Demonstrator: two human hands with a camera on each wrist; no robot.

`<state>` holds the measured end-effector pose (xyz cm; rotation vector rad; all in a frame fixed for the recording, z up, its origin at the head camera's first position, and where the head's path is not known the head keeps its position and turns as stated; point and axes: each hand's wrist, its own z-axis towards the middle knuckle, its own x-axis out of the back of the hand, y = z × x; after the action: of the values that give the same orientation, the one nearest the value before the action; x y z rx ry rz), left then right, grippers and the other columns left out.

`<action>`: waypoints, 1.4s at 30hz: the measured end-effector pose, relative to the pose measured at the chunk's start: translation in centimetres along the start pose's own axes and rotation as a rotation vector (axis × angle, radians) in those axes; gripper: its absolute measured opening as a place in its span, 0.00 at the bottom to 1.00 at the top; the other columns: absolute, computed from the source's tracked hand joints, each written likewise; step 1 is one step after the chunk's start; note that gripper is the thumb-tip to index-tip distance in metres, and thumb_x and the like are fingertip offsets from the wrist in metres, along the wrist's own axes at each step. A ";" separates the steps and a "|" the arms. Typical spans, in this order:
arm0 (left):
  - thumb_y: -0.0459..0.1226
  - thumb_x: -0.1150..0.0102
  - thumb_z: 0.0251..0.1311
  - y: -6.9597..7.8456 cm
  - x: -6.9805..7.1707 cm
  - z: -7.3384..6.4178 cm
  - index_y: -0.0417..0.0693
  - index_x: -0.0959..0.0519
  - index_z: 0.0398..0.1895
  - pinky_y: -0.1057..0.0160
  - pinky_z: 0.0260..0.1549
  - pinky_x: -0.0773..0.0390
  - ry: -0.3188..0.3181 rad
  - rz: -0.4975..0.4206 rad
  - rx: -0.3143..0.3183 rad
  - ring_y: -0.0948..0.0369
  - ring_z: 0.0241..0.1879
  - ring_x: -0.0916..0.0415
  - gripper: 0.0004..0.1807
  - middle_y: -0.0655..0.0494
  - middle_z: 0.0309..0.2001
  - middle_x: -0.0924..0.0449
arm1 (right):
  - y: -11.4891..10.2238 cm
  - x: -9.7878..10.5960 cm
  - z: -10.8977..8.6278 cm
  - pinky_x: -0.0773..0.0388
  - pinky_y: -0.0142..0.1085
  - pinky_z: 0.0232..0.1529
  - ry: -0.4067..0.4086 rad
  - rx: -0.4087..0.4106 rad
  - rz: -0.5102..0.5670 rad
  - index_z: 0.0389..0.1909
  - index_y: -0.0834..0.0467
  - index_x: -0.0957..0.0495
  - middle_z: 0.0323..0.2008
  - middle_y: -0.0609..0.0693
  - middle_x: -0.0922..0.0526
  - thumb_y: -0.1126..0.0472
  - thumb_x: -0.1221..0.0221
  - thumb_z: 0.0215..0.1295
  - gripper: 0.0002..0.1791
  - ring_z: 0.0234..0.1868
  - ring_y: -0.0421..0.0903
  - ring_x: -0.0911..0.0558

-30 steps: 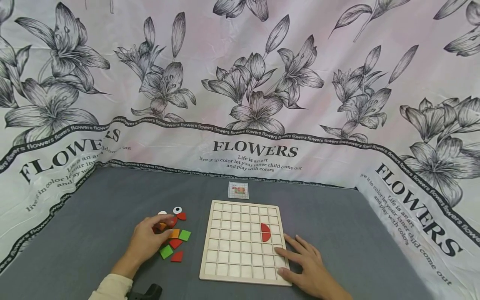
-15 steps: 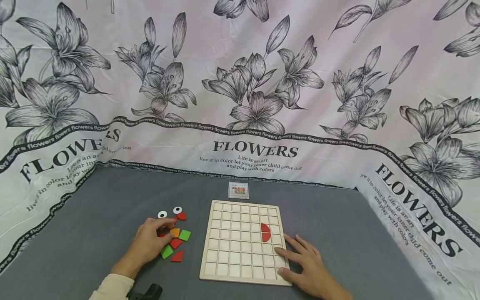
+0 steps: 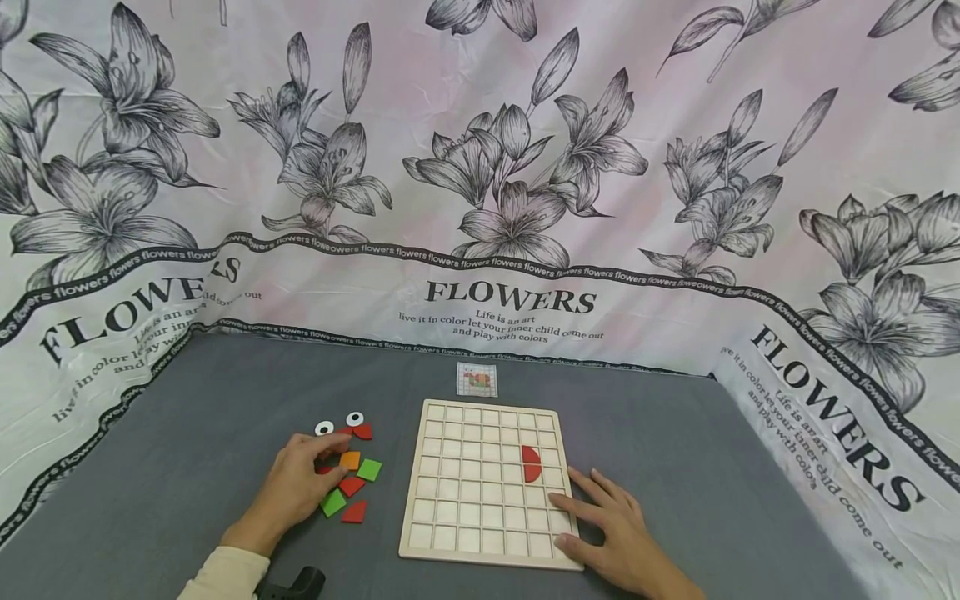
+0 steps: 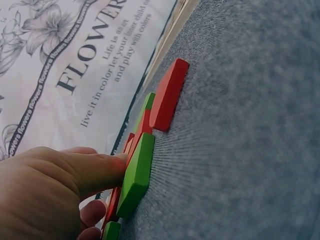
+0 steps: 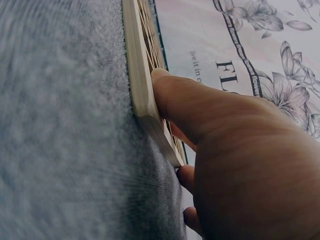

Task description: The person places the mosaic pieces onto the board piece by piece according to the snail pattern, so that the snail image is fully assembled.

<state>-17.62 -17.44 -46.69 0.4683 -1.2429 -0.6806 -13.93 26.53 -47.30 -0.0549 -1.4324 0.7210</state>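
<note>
In the head view my left hand (image 3: 292, 479) hovers low over a loose group of flat pieces, thumb and forefinger apart. Beneath and beside it are an orange square (image 3: 350, 460), green squares (image 3: 369, 470) and red quarter-round pieces (image 3: 355, 512); some are partly hidden by the fingers. In the left wrist view the thumb lies against the pieces, behind a green square (image 4: 136, 177). My right hand (image 3: 618, 533) rests with spread fingers on the right edge of a wooden grid board (image 3: 457, 512). Two red pieces (image 3: 532, 464) in the board form a half circle.
Two white eye discs (image 3: 355, 419) lie beyond the left hand. A small pattern card (image 3: 477, 380) is behind the board on the grey cloth (image 3: 675, 450). A black object (image 3: 300, 583) shows by the left sleeve. A flower-printed curtain (image 3: 517, 208) encloses the back and sides.
My left hand has shifted slightly, with its thumb off the orange square, and the second eye disc is fully visible. An orange piece between its fingers is out of sight. The right hand stays put.
</note>
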 end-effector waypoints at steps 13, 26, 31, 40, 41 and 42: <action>0.26 0.25 0.43 0.8 -0.4 0.2 0.40 0.16 0.45 0.58 0.30 0.21 0.191 -0.025 -0.164 0.60 0.31 0.23 0.21 0.55 0.36 0.19 | 0.0 0.2 0.2 0.54 0.69 0.55 -0.033 -0.035 0.014 0.60 0.42 0.22 0.69 0.50 0.36 0.36 0.40 0.60 0.29 0.68 0.65 0.44; 0.23 0.24 0.37 4.1 -1.1 0.5 0.39 0.16 0.41 0.53 0.37 0.20 0.260 -0.092 -0.363 0.61 0.34 0.20 0.22 0.56 0.36 0.17 | -0.1 0.2 0.0 0.53 0.71 0.53 -0.039 -0.009 0.044 0.60 0.42 0.22 0.69 0.51 0.37 0.38 0.40 0.61 0.27 0.68 0.66 0.43; 0.24 0.25 0.40 5.4 -1.6 0.9 0.40 0.16 0.42 0.57 0.35 0.20 0.231 -0.152 -0.358 0.62 0.36 0.21 0.21 0.57 0.38 0.18 | 0.1 0.2 -0.1 0.51 0.71 0.53 -0.032 -0.002 0.033 0.60 0.43 0.22 0.69 0.52 0.36 0.38 0.39 0.61 0.28 0.67 0.67 0.42; 0.25 0.27 0.45 8.4 -3.6 1.9 0.40 0.16 0.44 0.57 0.36 0.21 0.178 -0.267 -0.326 0.62 0.37 0.23 0.19 0.57 0.39 0.18 | 0.0 0.2 0.1 0.52 0.71 0.53 -0.036 -0.021 0.042 0.60 0.42 0.22 0.69 0.52 0.35 0.36 0.40 0.60 0.28 0.68 0.66 0.43; 0.25 0.27 0.45 8.7 -3.9 2.0 0.41 0.16 0.44 0.57 0.36 0.21 0.174 -0.282 -0.322 0.62 0.37 0.23 0.19 0.58 0.39 0.18 | 0.0 0.1 0.1 0.52 0.71 0.53 -0.034 -0.023 0.044 0.60 0.42 0.22 0.69 0.52 0.36 0.36 0.39 0.60 0.28 0.68 0.66 0.43; 0.26 0.26 0.45 9.0 -4.1 2.1 0.41 0.16 0.44 0.57 0.36 0.21 0.170 -0.292 -0.319 0.62 0.37 0.23 0.19 0.58 0.38 0.18 | 0.0 0.1 0.0 0.52 0.71 0.53 -0.032 -0.025 0.044 0.60 0.42 0.22 0.69 0.52 0.36 0.37 0.39 0.60 0.28 0.68 0.66 0.43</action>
<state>-18.43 -8.04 -42.98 0.4350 -0.8920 -1.0467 -13.98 26.59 -47.20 -0.0958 -1.4746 0.7430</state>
